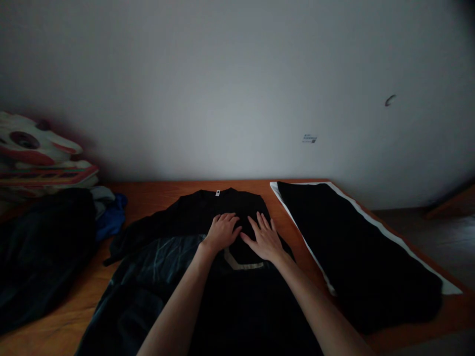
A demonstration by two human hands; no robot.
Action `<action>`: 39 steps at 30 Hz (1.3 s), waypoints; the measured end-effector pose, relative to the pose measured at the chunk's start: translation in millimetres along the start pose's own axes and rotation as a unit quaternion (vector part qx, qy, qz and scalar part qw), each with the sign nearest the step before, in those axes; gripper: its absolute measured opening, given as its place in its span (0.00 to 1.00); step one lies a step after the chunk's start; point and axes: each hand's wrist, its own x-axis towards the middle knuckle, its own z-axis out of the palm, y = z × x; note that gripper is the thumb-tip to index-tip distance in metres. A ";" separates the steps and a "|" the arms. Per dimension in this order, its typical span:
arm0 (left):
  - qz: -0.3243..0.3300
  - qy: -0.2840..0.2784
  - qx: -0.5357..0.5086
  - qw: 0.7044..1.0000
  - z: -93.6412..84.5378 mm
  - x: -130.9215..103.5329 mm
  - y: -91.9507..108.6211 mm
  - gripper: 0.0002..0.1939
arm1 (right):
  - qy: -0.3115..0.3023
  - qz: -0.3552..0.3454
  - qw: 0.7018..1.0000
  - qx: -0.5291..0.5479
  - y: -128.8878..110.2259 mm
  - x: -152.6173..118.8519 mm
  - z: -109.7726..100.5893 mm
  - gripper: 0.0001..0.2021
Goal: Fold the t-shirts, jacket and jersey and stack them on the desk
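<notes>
A black shirt (193, 212) lies spread on the wooden table, its collar with a small white label toward the wall. My left hand (222, 231) rests palm down on the shirt's upper middle, fingers spread. Beside it my right hand (264, 237) lies flat on the same cloth, thumb close to the left hand. Just below the hands a pale angular print shows on the dark fabric. A dark patterned part of cloth (163, 262) lies over the left side; I cannot tell whether it belongs to the shirt.
Folded black cloth (356, 242) lies on a white piece (393, 232) at the right. Dark clothes (48, 252) and a blue cloth (113, 217) are heaped at the left, near a plush toy (37, 143). The wooden table (148, 190) meets a pale wall (222, 99).
</notes>
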 end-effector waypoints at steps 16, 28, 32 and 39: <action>-0.041 0.028 0.003 0.999 18.8 -4.0 -2.8 0.30 | 0.013 0.136 0.990 0.024 -15.0 48.2 -3.7 0.30; -0.108 0.060 -0.042 0.991 23.0 -2.4 -4.0 0.30 | 0.020 0.124 0.992 0.008 -12.5 45.1 4.2 0.40; -0.097 0.112 -0.089 0.985 12.2 -2.5 -38.5 0.25 | 0.021 0.121 0.992 0.001 -11.9 44.0 6.4 0.40; -0.158 0.040 -0.005 0.987 -21.6 -7.4 -141.3 0.29 | 0.030 0.118 0.993 0.001 -11.6 44.0 7.3 0.40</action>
